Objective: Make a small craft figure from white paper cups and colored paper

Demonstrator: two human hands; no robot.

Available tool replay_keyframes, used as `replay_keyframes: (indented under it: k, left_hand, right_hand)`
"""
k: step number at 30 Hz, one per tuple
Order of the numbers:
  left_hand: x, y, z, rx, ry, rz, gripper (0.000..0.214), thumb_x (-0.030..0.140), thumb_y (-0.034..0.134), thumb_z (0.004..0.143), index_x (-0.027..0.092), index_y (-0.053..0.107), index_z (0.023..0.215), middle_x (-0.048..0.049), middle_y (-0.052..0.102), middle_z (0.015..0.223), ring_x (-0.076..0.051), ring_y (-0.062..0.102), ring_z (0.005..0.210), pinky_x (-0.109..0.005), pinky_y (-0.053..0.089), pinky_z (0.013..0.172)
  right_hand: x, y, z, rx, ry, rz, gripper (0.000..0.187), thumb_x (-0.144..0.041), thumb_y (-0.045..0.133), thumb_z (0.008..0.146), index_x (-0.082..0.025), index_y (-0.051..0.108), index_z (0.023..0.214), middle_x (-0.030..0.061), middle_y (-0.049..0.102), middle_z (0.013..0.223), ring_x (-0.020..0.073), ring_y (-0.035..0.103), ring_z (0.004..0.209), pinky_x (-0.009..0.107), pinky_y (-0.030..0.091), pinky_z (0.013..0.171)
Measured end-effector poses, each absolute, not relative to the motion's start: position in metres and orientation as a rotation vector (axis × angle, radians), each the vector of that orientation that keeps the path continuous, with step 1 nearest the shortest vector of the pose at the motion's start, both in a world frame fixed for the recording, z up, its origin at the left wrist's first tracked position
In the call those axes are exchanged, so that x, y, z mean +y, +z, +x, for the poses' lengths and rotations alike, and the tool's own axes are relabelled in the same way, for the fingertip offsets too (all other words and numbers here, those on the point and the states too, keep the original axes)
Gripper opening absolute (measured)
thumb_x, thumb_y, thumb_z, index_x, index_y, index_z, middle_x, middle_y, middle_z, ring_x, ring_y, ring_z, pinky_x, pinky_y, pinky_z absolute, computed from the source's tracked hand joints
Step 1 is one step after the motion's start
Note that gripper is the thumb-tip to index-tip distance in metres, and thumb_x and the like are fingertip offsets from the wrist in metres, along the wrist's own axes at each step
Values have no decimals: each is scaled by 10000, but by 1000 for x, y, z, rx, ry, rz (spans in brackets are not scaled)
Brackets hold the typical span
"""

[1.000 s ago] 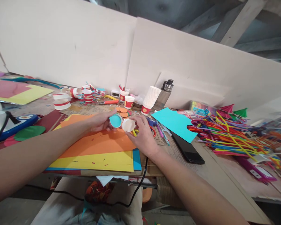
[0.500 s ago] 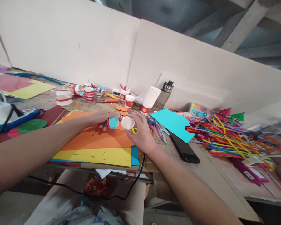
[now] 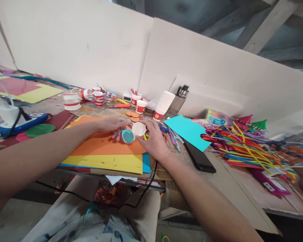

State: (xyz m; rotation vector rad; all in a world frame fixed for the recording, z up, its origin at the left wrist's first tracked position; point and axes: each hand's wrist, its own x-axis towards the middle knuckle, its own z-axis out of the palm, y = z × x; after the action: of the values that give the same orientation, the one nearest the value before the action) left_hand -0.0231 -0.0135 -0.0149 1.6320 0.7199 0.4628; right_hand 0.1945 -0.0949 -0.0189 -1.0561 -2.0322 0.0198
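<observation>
Over the stacked coloured paper, my left hand (image 3: 116, 127) is closed on a small cut-down paper cup (image 3: 128, 136) with a teal disc showing in its round face. My right hand (image 3: 154, 137) grips a second cut cup piece (image 3: 138, 129), whose pale round face is turned toward me. The two pieces are side by side, their rims very close or touching; I cannot tell which. Beneath them lie an orange sheet (image 3: 101, 144) and a yellow sheet (image 3: 108, 162). Orange paper discs (image 3: 134, 119) rest just behind my hands.
Behind stand a stack of paper cups (image 3: 165, 102), a dark bottle (image 3: 178, 101) and cut cup pieces (image 3: 72, 101). On the right are a cyan sheet (image 3: 187, 131), a black phone (image 3: 200, 159) and coloured pipe cleaners (image 3: 239, 144). A blue power strip (image 3: 22, 124) sits left; a black cable (image 3: 151, 179) hangs in front.
The teal-faced piece has moved down and right and tilted more toward me. The pale piece now sits slightly higher beside it. The whole view has shifted a little.
</observation>
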Motion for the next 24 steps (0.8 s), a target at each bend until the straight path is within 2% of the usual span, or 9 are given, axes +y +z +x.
replay_keyframes:
  k: [3, 7, 9, 16, 20, 24]
  left_hand:
    - [-12, -15, -22, 716, 421, 1676, 490, 577, 586, 882, 116, 703, 1000, -82, 664, 559, -130, 565, 371, -182, 356, 338]
    - [-7, -17, -23, 715, 354, 1724, 522, 464, 698, 831, 121, 659, 1223, -42, 656, 557, -124, 570, 406, -176, 347, 372]
    - [-5, -17, -24, 724, 373, 1749, 542, 437, 709, 818, 128, 647, 1259, -26, 636, 536, -118, 552, 407, -178, 327, 383]
    - [-6, -3, -26, 857, 453, 1860, 308, 415, 675, 819, 156, 732, 977, 11, 558, 480, -102, 474, 421, -198, 290, 427]
    - [-4, -1, -31, 925, 464, 1999, 325, 456, 614, 858, 185, 761, 961, 21, 519, 449, -108, 445, 426, -210, 286, 454]
    - [1, -4, -31, 968, 432, 2148, 353, 472, 550, 896, 195, 761, 840, 23, 508, 450, -116, 468, 463, -218, 336, 515]
  right_hand:
    - [-93, -22, 194, -2031, 55, -1057, 470, -126, 703, 764, -192, 561, 1207, 145, 558, 1207, 267, 546, 1157, 445, 520, 951]
    - [-90, -24, 195, -2024, 61, -1058, 461, -137, 703, 768, -174, 569, 1208, 147, 559, 1185, 262, 561, 1121, 424, 535, 911]
    - [-90, -24, 196, -2019, 47, -1065, 457, -142, 701, 770, -183, 572, 1206, 139, 564, 1170, 263, 566, 1106, 427, 535, 900]
    - [-89, -23, 197, -1988, 97, -1141, 448, -171, 732, 770, -172, 592, 1195, 140, 576, 1178, 254, 575, 1080, 402, 546, 856]
    - [-90, -22, 198, -1993, 84, -1199, 448, -211, 729, 800, -170, 593, 1224, 143, 584, 1199, 248, 588, 1042, 400, 542, 842]
    - [-90, -22, 198, -2017, 51, -1226, 455, -219, 740, 798, -167, 598, 1227, 141, 600, 1190, 255, 585, 1046, 407, 537, 847]
